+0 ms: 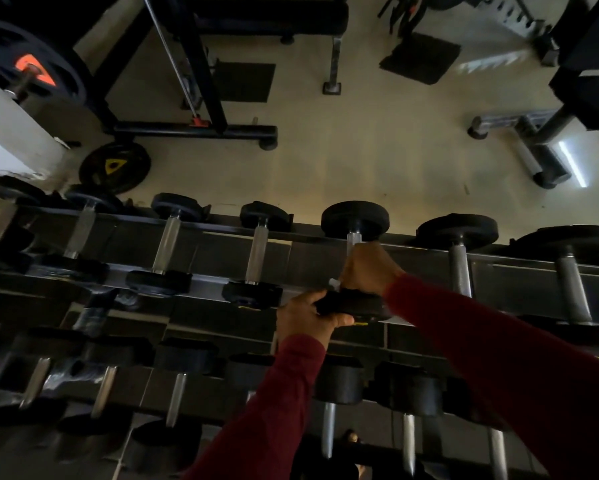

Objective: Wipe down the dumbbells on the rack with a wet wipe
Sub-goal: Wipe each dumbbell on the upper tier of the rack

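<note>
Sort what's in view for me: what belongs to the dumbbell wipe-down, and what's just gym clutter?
Job:
- dumbbell being handled
- wet wipe, a white bit at the right hand
- left hand gripping its near head
- neighbouring dumbbells on the rack

Lying about:
- yellow-marked plate
- orange-marked plate
- black floor mat

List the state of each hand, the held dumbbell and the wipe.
Left hand: grips the near black head of the round-headed dumbbell.
Right hand: wrapped round its chrome handle.
Dumbbell: lying on the top rack rail.
White wet wipe: only a scrap shows under the right hand.
</note>
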`<state>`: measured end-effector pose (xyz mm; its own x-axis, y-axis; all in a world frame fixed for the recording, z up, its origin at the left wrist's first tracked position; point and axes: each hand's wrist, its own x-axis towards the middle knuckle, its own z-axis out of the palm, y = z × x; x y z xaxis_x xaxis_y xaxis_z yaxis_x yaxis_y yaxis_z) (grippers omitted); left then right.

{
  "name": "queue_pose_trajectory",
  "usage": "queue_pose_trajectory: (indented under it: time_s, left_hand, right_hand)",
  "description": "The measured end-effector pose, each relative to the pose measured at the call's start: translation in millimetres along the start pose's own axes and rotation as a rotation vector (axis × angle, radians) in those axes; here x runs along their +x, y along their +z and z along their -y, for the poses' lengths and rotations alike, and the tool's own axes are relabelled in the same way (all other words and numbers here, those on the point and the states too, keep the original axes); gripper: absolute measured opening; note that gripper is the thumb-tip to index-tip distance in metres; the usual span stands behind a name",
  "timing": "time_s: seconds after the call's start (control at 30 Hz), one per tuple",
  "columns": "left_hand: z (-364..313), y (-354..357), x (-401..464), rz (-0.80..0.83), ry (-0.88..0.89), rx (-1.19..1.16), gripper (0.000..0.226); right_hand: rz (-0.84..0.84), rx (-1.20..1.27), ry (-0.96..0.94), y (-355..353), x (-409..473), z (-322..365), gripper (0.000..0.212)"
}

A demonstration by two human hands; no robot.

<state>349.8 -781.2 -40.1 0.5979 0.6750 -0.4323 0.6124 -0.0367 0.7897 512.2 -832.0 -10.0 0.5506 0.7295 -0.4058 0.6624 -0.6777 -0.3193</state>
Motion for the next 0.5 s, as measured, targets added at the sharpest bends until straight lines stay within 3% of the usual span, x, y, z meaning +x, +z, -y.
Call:
queue_pose_trajectory:
  time_s: [0.1,0.33,0.43,0.5]
  left_hand:
    - [2.7,-0.5,1.1,-0.007,0.004,0.015,0.074]
    - [2.9,-1.7,1.4,0.013,-0.013,-0.027,0.072]
    - [3.3,-2.7,2.8,0.017,-0.001,-0.036,0.073]
    - [3.4,-3.4,3.6,0.025,-0.002,-0.039,0.074]
  right_hand:
    - [0.028,0.214,0.084,-7.0,-10.9,-25.0,0.019]
    - [0.062,0.125,0.291,5.4,-16.0,-49.8,0.023]
    - [0.075,0.309,0.401,11.6,-13.6,-51.0,0.024]
    - [0.103,0.425,0.419,11.7,-14.2,-51.3,0.009]
